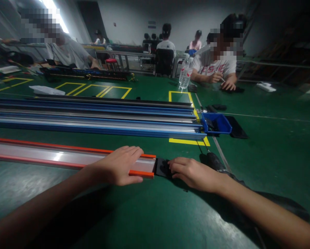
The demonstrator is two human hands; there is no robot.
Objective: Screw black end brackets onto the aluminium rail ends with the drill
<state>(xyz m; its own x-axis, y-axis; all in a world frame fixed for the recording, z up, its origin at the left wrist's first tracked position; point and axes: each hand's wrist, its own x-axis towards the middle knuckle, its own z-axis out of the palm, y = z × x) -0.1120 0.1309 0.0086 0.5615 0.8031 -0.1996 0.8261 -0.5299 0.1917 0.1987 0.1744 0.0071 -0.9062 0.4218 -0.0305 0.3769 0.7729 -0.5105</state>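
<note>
Together, left hand (pixel 115 166) and right hand (pixel 193 173) work where rail (pixel 56 154) meets cap (pixel 162 167).
From the cap, at the rail's end edge, the rail runs toward nine o'clock, its two orange edges spanned in the left hand's grip; at three o'clock the right hand's curled fingers grip the cap. Green table (pixel 149 214) spreads at six, narrowing at twelve beside the blue rails (pixel 92 128). The bin (pixel 224 121) at two o'clock holds dark pieces, too dim to identify.

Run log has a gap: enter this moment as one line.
left hand: across orange-edged rail | right hand: holding black piece at rail's end
</note>
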